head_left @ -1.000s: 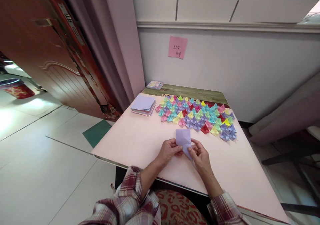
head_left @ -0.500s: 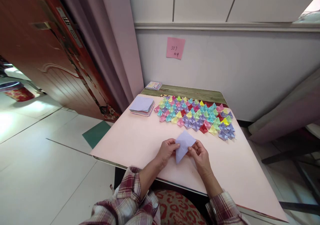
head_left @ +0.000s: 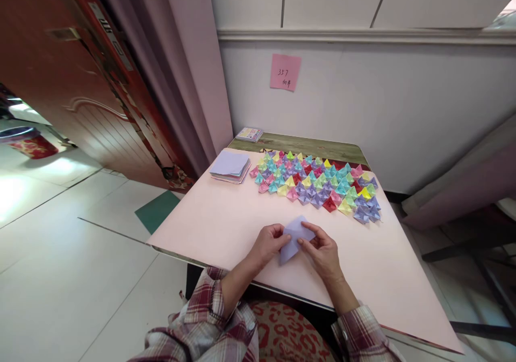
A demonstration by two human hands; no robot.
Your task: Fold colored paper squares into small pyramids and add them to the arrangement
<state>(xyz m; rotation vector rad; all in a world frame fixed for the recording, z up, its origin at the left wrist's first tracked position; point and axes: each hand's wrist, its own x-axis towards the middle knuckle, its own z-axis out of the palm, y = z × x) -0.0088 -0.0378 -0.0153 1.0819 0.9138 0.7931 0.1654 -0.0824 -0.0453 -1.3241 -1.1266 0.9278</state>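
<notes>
A lavender paper sheet (head_left: pixel 292 239), partly folded, lies low over the pink table (head_left: pixel 226 222) between both hands. My left hand (head_left: pixel 269 244) pinches its left edge with closed fingers. My right hand (head_left: pixel 321 249) grips its right side, thumb on top. Beyond the hands, several small folded paper pieces (head_left: pixel 316 185) in purple, teal, yellow, pink and red lie in a tight patch.
A stack of square paper sheets (head_left: pixel 230 166) sits at the table's far left. A small colourful packet (head_left: pixel 249 134) lies on the wooden strip by the wall. A pink sticky note (head_left: pixel 285 72) hangs on the wall. A red door (head_left: pixel 68 82) stands to the left.
The lavender sheet has been turned and lowered from upright to nearly flat over the table. Both hands kept hold and shifted slightly with it.
</notes>
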